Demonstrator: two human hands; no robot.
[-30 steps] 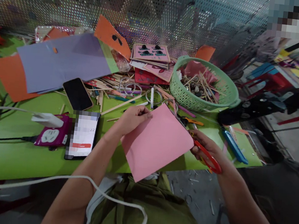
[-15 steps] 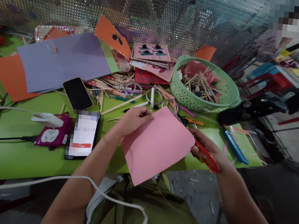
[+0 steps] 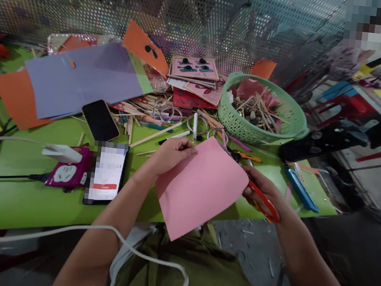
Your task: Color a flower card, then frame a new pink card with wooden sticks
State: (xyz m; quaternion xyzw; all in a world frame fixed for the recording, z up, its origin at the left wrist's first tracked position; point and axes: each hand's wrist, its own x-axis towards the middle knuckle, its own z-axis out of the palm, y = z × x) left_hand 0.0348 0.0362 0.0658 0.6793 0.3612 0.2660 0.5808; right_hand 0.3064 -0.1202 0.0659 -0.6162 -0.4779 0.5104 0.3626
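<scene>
A pink paper sheet [image 3: 199, 187] is held up over the front edge of the green table [image 3: 15, 201]. My left hand [image 3: 172, 152] pinches its upper left edge, fingers closed on the paper. My right hand [image 3: 262, 190] grips red-handled scissors [image 3: 264, 202] at the sheet's right edge; the blades are hidden behind the paper.
A green basket [image 3: 263, 112] of sticks stands behind the sheet. Two phones [image 3: 100, 121] [image 3: 107, 172], a magenta power strip [image 3: 65, 172] and cables lie at left. Purple and orange sheets [image 3: 81, 75], loose sticks, rings and cards crowd the back. A perforated metal screen [image 3: 191, 14] closes off the rear.
The pink sheet has turned slightly and its lower corner has risen a little; both hands hold nearly the same places.
</scene>
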